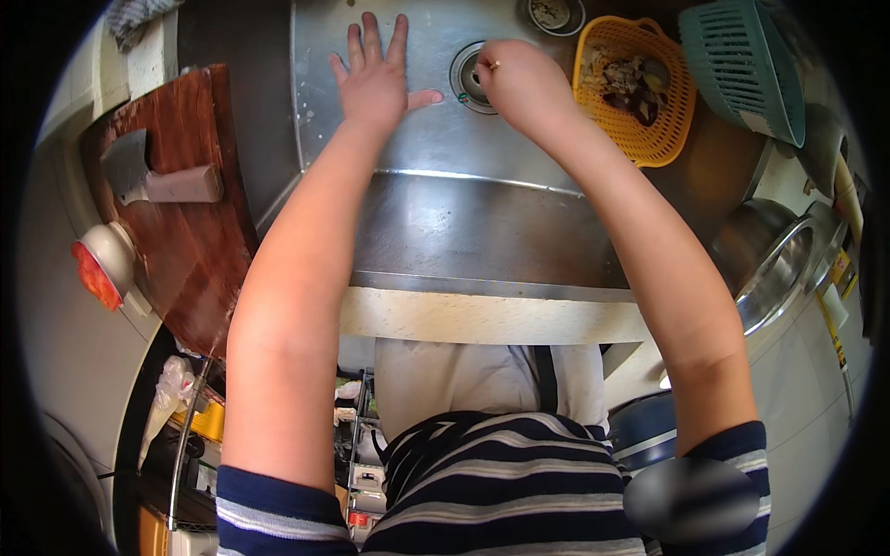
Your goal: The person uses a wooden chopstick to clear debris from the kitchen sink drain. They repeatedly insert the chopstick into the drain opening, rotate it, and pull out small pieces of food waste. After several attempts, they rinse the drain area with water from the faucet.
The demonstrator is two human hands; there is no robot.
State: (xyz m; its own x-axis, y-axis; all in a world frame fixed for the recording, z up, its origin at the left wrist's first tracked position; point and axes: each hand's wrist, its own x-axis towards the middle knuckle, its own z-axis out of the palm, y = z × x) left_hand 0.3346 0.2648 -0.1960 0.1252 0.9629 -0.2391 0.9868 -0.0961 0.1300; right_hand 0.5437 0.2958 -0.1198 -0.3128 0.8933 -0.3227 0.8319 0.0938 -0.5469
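My left hand [375, 83] rests with spread fingers on the floor of a stainless steel sink [445, 139] and holds nothing. Beside it, my right hand [521, 76] is closed in a fist at the right edge of the metal drain [467, 94]. A small pale tip shows between its fingers; what it belongs to is hidden. Bits of green and red lie on the drain's rim. Right of my right hand sits a yellow plastic basket [626, 146] with dark and pale food scraps [636, 87] in it. A round metal container [556, 15] stands near the top edge.
At the left, a cleaver [156, 174] lies on a wooden cutting board [188, 257], with a white bowl [111, 257] holding something red beside it. A teal plastic basket [744, 69] leans at the upper right. Steel bowls [775, 257] stand at the right.
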